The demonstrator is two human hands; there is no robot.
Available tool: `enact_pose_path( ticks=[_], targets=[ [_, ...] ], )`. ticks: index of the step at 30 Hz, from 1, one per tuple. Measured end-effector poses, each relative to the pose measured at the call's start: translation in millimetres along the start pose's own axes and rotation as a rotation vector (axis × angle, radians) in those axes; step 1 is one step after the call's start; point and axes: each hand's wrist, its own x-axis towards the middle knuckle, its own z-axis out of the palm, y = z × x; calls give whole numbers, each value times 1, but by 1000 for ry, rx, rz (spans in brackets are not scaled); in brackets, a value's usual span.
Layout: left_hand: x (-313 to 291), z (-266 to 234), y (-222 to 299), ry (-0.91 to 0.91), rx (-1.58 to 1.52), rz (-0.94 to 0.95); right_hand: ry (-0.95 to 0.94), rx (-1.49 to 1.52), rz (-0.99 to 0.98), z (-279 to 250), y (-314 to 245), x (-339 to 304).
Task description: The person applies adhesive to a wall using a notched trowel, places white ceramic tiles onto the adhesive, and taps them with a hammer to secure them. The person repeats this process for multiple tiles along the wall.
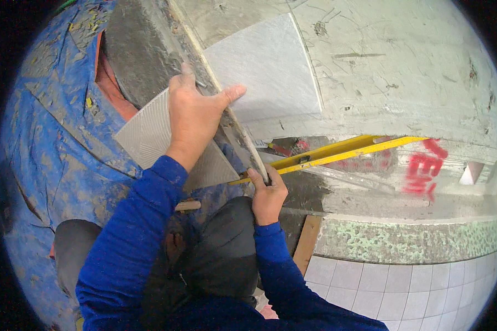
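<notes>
A long, narrow, grimy straightedge (196,47) slants from the top of the view down toward my lap. My left hand (196,118) straddles it, thumb over its right side and index finger stretched up on its left; the other fingers are mostly hidden. A short thin rod-like piece shows beside that index finger, too small to name. Lower down, my right hand (269,197) is wrapped round the straightedge's near end. Partly under my left hand and forearm lies a grey tile (149,129) with a ridged face. To the right of the straightedge is a smooth pale grey tile (265,66).
A yellow spirit level (342,151) slants right of my right hand, near red spray-painted marks (425,168). A dirty blue tarp (66,154) spreads at left. A wooden board (307,243), a green-speckled band (408,241) and small laid tiles (395,278) are at lower right.
</notes>
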Motion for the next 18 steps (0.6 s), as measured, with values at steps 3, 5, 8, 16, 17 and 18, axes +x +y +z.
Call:
enact_pose_path(
  ticks=[3, 5, 8, 16, 17, 18],
  targets=[
    [-1, 0, 1, 3, 16, -13, -2, 14, -2, 0, -1, 0],
    [-1, 0, 2, -1, 30, -11, -3, 14, -8, -1, -1, 0],
    [-2, -2, 4, -4, 42, 0, -1, 18, -1, 0, -1, 0],
    [-2, -4, 6, -27, 36, -33, 3, 23, -19, -1, -1, -1],
    [-2, -3, 6, -20, 49, -27, 2, 10, -25, -1, 0, 0],
    [-2, -3, 6, -12, 28, -22, 2, -2, -30, -1, 0, 0]
  ],
)
